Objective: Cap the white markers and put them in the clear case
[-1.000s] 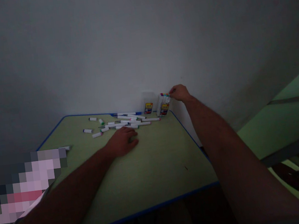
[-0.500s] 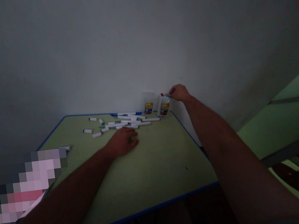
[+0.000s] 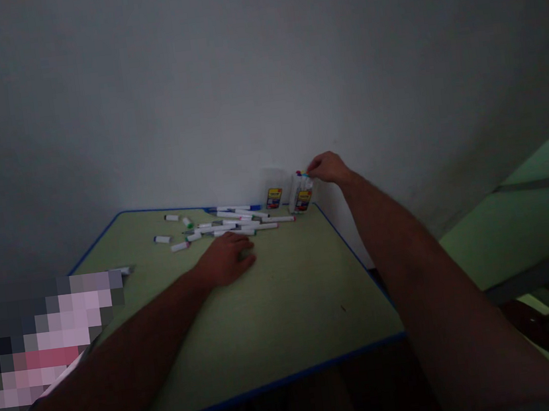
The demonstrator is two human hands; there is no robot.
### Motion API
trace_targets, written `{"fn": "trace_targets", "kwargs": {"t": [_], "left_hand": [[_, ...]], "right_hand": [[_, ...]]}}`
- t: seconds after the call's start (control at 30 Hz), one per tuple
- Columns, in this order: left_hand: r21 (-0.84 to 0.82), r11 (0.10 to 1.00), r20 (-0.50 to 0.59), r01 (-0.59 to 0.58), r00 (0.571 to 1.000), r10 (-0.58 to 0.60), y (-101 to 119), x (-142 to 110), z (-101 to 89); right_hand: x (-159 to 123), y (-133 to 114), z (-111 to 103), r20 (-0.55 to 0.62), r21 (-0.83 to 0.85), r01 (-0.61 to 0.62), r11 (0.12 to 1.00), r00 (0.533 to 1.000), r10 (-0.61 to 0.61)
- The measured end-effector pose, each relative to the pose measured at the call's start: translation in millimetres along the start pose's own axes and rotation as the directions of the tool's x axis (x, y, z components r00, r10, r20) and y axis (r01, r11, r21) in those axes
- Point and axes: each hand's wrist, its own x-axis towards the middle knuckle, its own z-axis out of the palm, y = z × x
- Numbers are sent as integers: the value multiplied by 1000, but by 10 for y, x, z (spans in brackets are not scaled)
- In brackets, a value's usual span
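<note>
My right hand (image 3: 328, 167) is at the upper right edge of a clear plastic case (image 3: 302, 197), which holds several markers with coloured ends showing at the top. Its thumb and fingertips pinch one marker's end (image 3: 306, 173) there; the fingers hide most of that end. My left hand (image 3: 226, 260) lies on the table just in front of a loose pile of white markers (image 3: 229, 225), fingers apart and nothing visible in them. A second clear case (image 3: 273, 192) with the same yellow and red label stands to the left of the filled one, against the wall.
Several white caps (image 3: 162, 239) lie left of the pile. The pale table (image 3: 288, 317) has a blue edge and meets a grey wall (image 3: 257, 67). One more white piece (image 3: 121, 271) lies near a blurred-out patch at left. A round dark seat (image 3: 542, 329) shows at lower right.
My right hand has shifted slightly left, over the coloured ends in the case. My left hand keeps its place on the table, and the loose markers look unchanged.
</note>
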Motion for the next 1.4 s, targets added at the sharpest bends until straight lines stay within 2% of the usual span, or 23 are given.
{"fn": "trace_targets", "kwargs": {"t": [0.33, 0.8, 1.4], "left_hand": [[23, 1000, 13, -1, 1000, 1, -14, 1, 9], [16, 1000, 14, 2, 1000, -3, -5, 12, 9], [29, 1000, 13, 10, 1000, -10, -1, 5, -1]], "right_hand": [[-20, -79, -24, 62, -75, -9, 997, 998, 14], [5, -89, -4, 78, -218, 92, 972, 994, -77], [-11, -70, 4, 13, -185, 56, 981, 998, -54]]}}
